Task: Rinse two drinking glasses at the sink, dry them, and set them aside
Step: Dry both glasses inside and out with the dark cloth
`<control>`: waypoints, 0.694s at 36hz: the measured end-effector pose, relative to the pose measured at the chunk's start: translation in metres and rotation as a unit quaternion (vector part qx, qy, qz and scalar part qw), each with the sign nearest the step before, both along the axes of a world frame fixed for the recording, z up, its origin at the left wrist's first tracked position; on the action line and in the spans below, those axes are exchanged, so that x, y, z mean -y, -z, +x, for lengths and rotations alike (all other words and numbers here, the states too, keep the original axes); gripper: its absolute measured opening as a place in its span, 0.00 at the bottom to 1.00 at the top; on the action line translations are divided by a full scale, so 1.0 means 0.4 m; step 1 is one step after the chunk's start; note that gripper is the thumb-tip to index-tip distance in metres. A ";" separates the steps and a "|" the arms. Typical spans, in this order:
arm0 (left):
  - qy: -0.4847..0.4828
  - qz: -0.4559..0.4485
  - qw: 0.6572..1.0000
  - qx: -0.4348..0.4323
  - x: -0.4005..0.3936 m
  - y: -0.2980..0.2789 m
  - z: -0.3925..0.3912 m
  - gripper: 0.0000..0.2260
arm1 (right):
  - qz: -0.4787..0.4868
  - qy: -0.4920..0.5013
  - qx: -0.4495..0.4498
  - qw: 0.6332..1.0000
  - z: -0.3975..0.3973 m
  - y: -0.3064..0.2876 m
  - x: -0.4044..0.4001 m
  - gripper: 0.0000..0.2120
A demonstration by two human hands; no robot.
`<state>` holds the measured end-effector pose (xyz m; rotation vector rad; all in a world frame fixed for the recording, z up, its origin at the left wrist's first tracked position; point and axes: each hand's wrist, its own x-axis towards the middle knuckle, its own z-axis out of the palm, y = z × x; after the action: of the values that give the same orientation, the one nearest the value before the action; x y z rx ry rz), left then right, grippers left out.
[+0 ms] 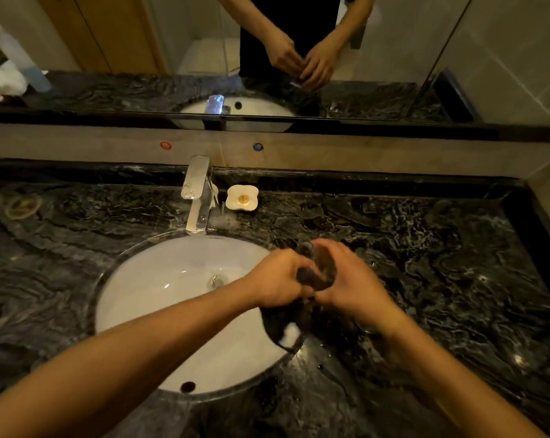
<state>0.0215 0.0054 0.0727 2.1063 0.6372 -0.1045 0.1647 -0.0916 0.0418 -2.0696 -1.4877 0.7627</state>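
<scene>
Both hands drying glass w/ cloth, right of sink.
Left hand (278,279) & right hand (351,279) are gripping tilted glass (319,267) w/ dark cloth (280,324) at sink (160,279) rim; mouth direction unclear.

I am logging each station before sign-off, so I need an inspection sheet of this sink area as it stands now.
Surface: dark marbled counter, wet patches near the basin.
Job's things: one clear glass held over the sink rim with a dark cloth; second glass not seen.
Clutter: white soap dish beside the faucet.
Grippers: left hand and right hand both closed on the glass and cloth.
Cables: nothing seen.
Surroundings: mirror above, tiled wall at right.
</scene>
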 end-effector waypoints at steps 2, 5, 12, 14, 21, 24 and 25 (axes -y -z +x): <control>0.159 0.166 0.972 -0.036 0.000 -0.017 -0.010 0.10 | -0.090 -0.060 -0.168 0.980 0.043 -0.028 -0.007 0.38; 0.240 0.202 0.949 -0.035 0.009 -0.035 -0.012 0.11 | -0.142 -0.124 -0.250 0.950 0.061 -0.029 0.005 0.35; 0.023 0.093 0.995 -0.023 0.030 0.063 0.010 0.10 | 0.039 -0.001 0.116 0.992 -0.019 0.062 0.026 0.34; -0.111 -0.087 0.990 0.014 0.046 0.068 0.026 0.09 | 0.092 0.009 0.258 0.962 -0.029 0.099 0.027 0.32; -0.302 -0.527 0.782 0.141 0.027 0.044 0.032 0.14 | 0.143 0.086 0.221 0.961 0.032 0.119 0.017 0.33; -0.354 -0.548 0.734 0.191 -0.012 0.056 0.035 0.14 | 0.158 0.214 0.037 0.963 0.061 0.098 0.019 0.29; -0.378 -0.546 0.718 0.207 -0.026 0.071 0.035 0.15 | 0.158 0.246 -0.012 0.956 0.074 0.098 0.023 0.29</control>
<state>0.0356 0.0156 0.0444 0.5802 0.8215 0.3698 0.1941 -0.1008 0.0028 -2.0404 -0.9372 0.3269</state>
